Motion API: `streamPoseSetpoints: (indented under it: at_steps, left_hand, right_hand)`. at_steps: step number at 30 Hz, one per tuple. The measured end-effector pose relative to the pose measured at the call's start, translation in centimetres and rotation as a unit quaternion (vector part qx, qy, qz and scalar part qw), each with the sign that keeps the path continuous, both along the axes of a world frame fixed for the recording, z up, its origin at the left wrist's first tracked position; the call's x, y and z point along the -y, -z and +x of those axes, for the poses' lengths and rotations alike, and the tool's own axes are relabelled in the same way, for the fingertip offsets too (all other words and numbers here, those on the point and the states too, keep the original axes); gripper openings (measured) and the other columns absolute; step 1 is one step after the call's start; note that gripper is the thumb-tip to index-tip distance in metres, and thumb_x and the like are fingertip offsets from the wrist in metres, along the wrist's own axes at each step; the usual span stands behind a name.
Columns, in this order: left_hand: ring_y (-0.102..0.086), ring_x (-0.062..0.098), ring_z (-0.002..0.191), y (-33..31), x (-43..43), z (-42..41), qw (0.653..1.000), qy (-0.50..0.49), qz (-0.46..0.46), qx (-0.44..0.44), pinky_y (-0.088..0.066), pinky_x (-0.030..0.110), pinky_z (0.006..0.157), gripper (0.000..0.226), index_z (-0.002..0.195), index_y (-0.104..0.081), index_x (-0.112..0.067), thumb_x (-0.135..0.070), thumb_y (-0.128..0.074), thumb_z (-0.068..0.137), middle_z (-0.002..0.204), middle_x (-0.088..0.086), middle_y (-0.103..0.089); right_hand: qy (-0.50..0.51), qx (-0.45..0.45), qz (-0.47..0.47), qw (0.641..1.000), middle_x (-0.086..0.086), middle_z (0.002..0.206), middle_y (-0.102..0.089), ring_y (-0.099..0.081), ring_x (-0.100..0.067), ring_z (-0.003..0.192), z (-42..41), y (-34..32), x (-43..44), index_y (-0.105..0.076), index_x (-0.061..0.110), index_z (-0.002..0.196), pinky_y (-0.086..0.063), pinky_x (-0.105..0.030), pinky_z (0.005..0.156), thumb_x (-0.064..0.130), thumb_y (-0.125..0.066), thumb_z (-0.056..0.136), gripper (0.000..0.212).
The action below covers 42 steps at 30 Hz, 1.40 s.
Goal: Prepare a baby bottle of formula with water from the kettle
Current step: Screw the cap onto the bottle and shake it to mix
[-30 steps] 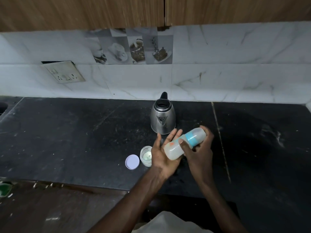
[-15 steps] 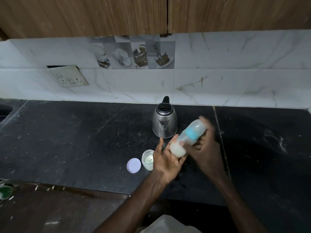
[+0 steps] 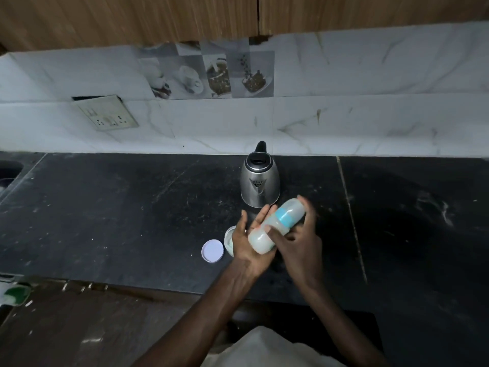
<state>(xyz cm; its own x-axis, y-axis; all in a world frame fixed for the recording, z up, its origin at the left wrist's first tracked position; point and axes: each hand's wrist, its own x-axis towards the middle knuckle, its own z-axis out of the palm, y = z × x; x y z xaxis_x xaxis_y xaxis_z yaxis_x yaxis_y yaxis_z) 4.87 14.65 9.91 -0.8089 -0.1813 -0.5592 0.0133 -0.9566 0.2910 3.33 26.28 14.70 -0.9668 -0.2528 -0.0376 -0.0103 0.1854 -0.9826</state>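
A baby bottle [image 3: 275, 226] with milky liquid and a blue ring lies tilted between my palms, its capped end pointing up and to the right. My left hand [image 3: 247, 245] is flat and open-fingered against its near side. My right hand [image 3: 301, 239] wraps it from the right, thumb across the body. Just behind the hands, a steel kettle [image 3: 259, 180] stands upright on the black counter [image 3: 119, 207], spout toward me. A small open formula jar [image 3: 229, 238] sits partly hidden behind my left hand, with its white lid [image 3: 212, 250] lying flat beside it.
A marble backsplash with a socket plate [image 3: 105, 116] rises behind the counter. A sink edge [image 3: 8, 170] shows at far left. A green and white object [image 3: 14, 294] lies at the lower left near the counter's front edge. Wooden cabinets hang above.
The bottle has swung back down between my palms after rising toward the kettle half a second ago; both hands keep moving it to and fro. Kettle, jar and lid stay put.
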Motion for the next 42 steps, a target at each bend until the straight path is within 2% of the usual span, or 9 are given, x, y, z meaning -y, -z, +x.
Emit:
streamPoseSetpoints:
  at_steps: [3, 8, 12, 18, 22, 24, 35, 40, 42]
  left_hand:
    - [-0.049, 0.041, 0.143, -0.1, 0.0, 0.4, 1.0, 0.004, 0.01, -0.017, -0.029, 0.058, 0.125, 0.064, 0.142, -0.059, -0.002, -0.052, -0.052, 0.103, 0.146, 0.017, -0.062]
    - [-0.049, 0.038, 0.144, -0.1, -0.2, 1.2, 1.0, 0.021, 0.003, -0.021, -0.054, 0.048, 0.103, 0.066, 0.146, -0.058, -0.007, -0.056, -0.052, 0.101, 0.15, 0.017, -0.059]
    - [-0.055, 0.033, 0.14, 0.2, -0.4, 1.6, 1.0, 0.02, -0.023, 0.007, -0.038, 0.048, 0.122, 0.068, 0.146, -0.06, -0.009, -0.059, -0.052, 0.099, 0.142, 0.016, -0.066]
    - [-0.06, 0.028, 0.136, 1.5, 0.5, 2.9, 0.998, 0.029, -0.047, 0.031, -0.035, 0.043, 0.123, 0.065, 0.145, -0.06, -0.011, -0.058, -0.049, 0.101, 0.141, 0.006, -0.068]
    - [-0.06, 0.032, 0.134, 1.0, 0.2, 2.5, 0.997, 0.019, -0.05, 0.049, -0.041, 0.046, 0.119, 0.064, 0.139, -0.066, -0.01, -0.058, -0.052, 0.099, 0.139, 0.015, -0.068]
    - [-0.063, 0.029, 0.129, 0.6, 0.5, 2.1, 0.997, 0.015, -0.055, 0.051, -0.044, 0.043, 0.114, 0.063, 0.137, -0.068, -0.01, -0.059, -0.051, 0.099, 0.139, 0.013, -0.069]
    - [-0.046, 0.037, 0.146, 0.6, -0.5, 2.1, 0.999, 0.011, 0.028, -0.033, -0.039, 0.052, 0.118, 0.064, 0.147, -0.058, -0.007, -0.053, -0.052, 0.103, 0.153, 0.015, -0.056]
    - [-0.072, 0.035, 0.103, -0.1, -1.5, 2.6, 0.999, 0.048, -0.001, -0.016, -0.056, 0.041, 0.084, 0.055, 0.127, -0.073, -0.012, -0.054, -0.05, 0.102, 0.126, 0.018, -0.073]
    - [-0.074, 0.033, 0.103, -0.3, -2.0, 2.4, 0.998, 0.056, -0.004, -0.011, -0.057, 0.042, 0.091, 0.056, 0.128, -0.071, -0.011, -0.056, -0.054, 0.098, 0.12, 0.017, -0.075]
  right_hand:
    - [-0.014, 0.01, -0.018, 1.0, 0.012, 0.126, -0.071, -0.077, -0.007, 0.095, 0.5, 1.0, -0.6, -0.031, 0.05, 0.151, -0.062, -0.044, 0.09, 0.026, -0.09, 0.079, 0.096]
    - [-0.119, -0.002, -0.01, 0.993, 0.008, 0.125, -0.072, -0.077, -0.012, 0.099, -1.2, 0.4, -2.2, -0.034, 0.044, 0.148, -0.063, -0.044, 0.089, 0.014, -0.091, 0.079, 0.095]
    - [-0.116, -0.055, 0.001, 0.992, 0.007, 0.12, -0.07, -0.076, -0.014, 0.095, -4.0, -2.3, -2.8, -0.038, 0.041, 0.143, -0.064, -0.043, 0.085, 0.013, -0.094, 0.074, 0.093]
    - [0.158, -0.068, -0.192, 0.966, -0.001, 0.125, -0.066, -0.073, -0.023, 0.095, -5.0, -4.6, -2.5, -0.031, 0.026, 0.15, -0.062, -0.038, 0.073, 0.019, -0.082, 0.087, 0.081]
    - [0.016, -0.024, -0.064, 0.997, 0.013, 0.119, -0.07, -0.075, -0.007, 0.098, -0.2, -1.5, -1.0, -0.038, 0.04, 0.144, -0.064, -0.043, 0.085, 0.013, -0.088, 0.078, 0.087]
    - [0.105, -0.064, -0.11, 0.986, 0.02, 0.122, -0.066, -0.072, -0.003, 0.105, -0.1, -2.0, -1.5, -0.037, 0.033, 0.146, -0.063, -0.037, 0.09, 0.005, -0.086, 0.08, 0.087]
    - [-0.041, 0.004, 0.01, 0.999, 0.01, 0.119, -0.072, -0.076, -0.007, 0.097, 1.6, -0.6, -1.2, -0.037, 0.044, 0.136, -0.063, -0.045, 0.088, 0.026, -0.089, 0.08, 0.079]
    - [-0.103, 0.003, 0.023, 0.994, 0.006, 0.115, -0.071, -0.076, -0.013, 0.097, -0.3, -0.6, -2.2, -0.038, 0.039, 0.132, -0.064, -0.05, 0.082, 0.025, -0.088, 0.083, 0.071]
    - [-0.106, -0.038, 0.041, 0.993, 0.007, 0.115, -0.07, -0.075, -0.012, 0.095, -1.2, -1.7, -2.8, -0.038, 0.039, 0.134, -0.064, -0.045, 0.083, 0.023, -0.09, 0.081, 0.076]
